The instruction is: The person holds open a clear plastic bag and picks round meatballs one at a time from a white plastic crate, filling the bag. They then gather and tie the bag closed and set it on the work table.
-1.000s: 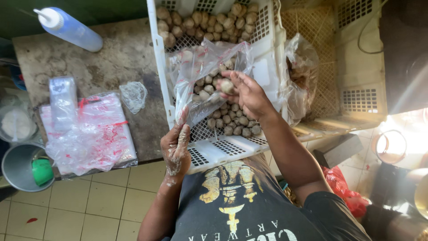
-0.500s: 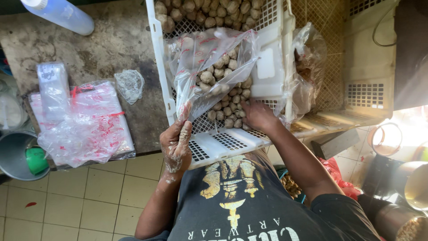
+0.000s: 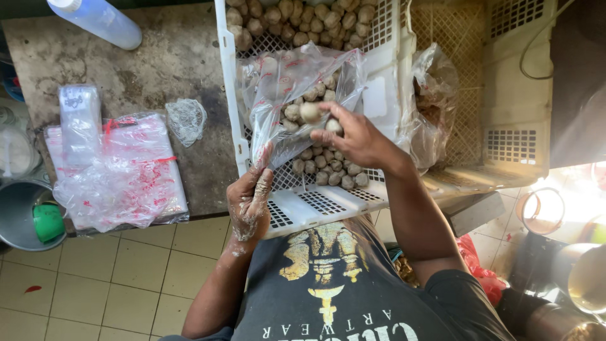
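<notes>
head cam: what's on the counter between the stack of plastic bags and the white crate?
A small crumpled clear bag lies on the bare stained counter, between the bag stack and the white crate.

This looks like a small food-packing stall or market back room, not a home kitchen. A worn, stained concrete tabletop [image 3: 158,69] carries a stack of clear bags [image 3: 120,170] and a squeeze bottle [image 3: 98,19] at the far left, while white plastic crates [image 3: 385,95] to the right hold heaps of small round brownish balls [image 3: 297,19], some already in a plastic bag [image 3: 284,95]. Below lie pale floor tiles [image 3: 113,284], with a grey bucket [image 3: 22,215] at the left and metal pots [image 3: 587,271] at the near right.
</notes>
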The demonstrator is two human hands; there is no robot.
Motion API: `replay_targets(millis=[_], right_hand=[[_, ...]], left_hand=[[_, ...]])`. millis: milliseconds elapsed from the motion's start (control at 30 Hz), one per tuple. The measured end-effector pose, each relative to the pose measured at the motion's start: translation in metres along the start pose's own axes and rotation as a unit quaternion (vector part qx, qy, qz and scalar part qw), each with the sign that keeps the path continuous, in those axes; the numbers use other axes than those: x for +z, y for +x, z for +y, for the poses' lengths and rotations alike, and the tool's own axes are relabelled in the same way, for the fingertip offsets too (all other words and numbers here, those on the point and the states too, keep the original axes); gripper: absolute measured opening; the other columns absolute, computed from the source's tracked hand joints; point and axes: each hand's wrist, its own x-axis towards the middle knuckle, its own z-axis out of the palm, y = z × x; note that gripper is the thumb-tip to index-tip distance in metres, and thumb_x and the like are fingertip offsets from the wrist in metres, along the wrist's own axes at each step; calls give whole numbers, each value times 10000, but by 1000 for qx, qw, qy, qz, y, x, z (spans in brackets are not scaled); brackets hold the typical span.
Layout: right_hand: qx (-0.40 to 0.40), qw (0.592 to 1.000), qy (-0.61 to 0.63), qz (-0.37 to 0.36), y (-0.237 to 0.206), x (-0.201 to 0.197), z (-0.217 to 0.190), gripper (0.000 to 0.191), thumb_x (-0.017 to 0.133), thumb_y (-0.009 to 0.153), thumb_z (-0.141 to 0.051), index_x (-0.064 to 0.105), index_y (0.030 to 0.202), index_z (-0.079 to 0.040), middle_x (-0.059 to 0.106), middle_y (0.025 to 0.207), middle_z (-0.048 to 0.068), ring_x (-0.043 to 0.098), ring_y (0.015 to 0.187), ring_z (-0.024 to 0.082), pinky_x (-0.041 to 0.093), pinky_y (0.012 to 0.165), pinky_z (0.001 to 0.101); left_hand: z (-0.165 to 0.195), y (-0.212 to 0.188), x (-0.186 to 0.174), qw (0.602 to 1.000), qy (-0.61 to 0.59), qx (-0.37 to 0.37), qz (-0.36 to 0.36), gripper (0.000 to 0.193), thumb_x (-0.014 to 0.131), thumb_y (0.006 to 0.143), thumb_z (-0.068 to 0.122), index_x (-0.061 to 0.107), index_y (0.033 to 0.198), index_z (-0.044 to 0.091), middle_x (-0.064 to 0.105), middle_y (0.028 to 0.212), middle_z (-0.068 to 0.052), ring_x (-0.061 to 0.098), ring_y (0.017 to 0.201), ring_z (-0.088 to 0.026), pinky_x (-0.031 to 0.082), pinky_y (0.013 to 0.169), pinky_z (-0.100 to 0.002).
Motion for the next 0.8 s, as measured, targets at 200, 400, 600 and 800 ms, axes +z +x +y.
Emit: replay_targets(millis=[200,400,600,800], right_hand=[[-31,951,306,30,16,-8,-28,615,610,1040,-362,454,1558,-71,633,1277,250,607,1030,235,569,824,352],[27,968,77,238,-26,-24,-20,406,588,997,-305,601,1369,-142,744,1193,113,756,960,150,614,680,298],[137,946,-280,-85,-21,11,63,440,626,995,-385,644,1311,-79,756,1115,164,729,1007,312,558,955,444],[87,915,-375,-115,-12,65,142,670,672,846,-242,472,1471,-111,372,1547,246,587,1200,412,495,997,461]], left_hand=[[5,2,1,1000,25,14,9,384,562,1058,46,584,1430,-44,646,1443,-148,574,1323,-149,406,1151,-292],[-3,-3,-2,998,8,-60,35,405,582,1054,38,607,1452,-38,635,1284,-217,544,1162,-161,410,1022,-297],[-8,-4,-3,999,-38,4,8,394,562,1071,35,564,1456,-50,622,1471,-133,559,1284,-110,422,1110,-260],[-5,-5,-5,999,25,-25,14,408,585,1058,57,581,1454,-42,670,1414,-133,585,1154,-104,454,1030,-249]])
